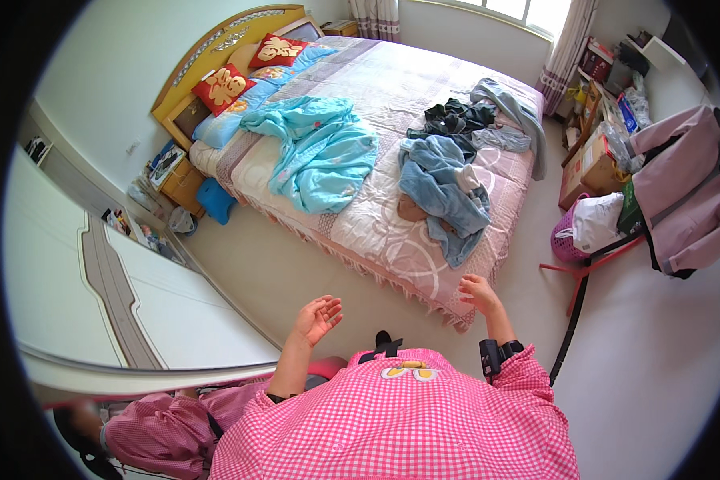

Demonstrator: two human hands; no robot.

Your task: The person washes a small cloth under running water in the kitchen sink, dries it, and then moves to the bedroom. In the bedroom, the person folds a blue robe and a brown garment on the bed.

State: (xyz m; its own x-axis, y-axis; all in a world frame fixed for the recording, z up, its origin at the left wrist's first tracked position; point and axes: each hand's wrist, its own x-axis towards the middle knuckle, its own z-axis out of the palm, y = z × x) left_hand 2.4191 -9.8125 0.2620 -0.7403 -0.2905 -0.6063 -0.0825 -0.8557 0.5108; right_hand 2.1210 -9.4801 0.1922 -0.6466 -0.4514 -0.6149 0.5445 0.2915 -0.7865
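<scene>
My left hand (318, 319) is raised over the floor by the bed's near side, fingers apart and nothing in it. At the bed's near right corner my right hand (479, 293) hovers, also empty, fingers loosely curled and spread. On the patterned pink and white bedspread (390, 78) lies a crumpled blue fleece garment (444, 174), the pile nearest my right hand. Behind it are dark crumpled clothes (456, 117) and a grey garment (510, 108) draped over the bed's right edge. A bunched turquoise quilt (318, 150) rests left of them.
Two red cushions (224, 89) lean by the yellow headboard (186, 66). A blue stool (215, 201) stands beside the wooden nightstand (183, 180). White wardrobe doors (180, 294) line the left. To the right are a purple basket (567, 234), boxes (597, 162) and a hung pink jacket (684, 192).
</scene>
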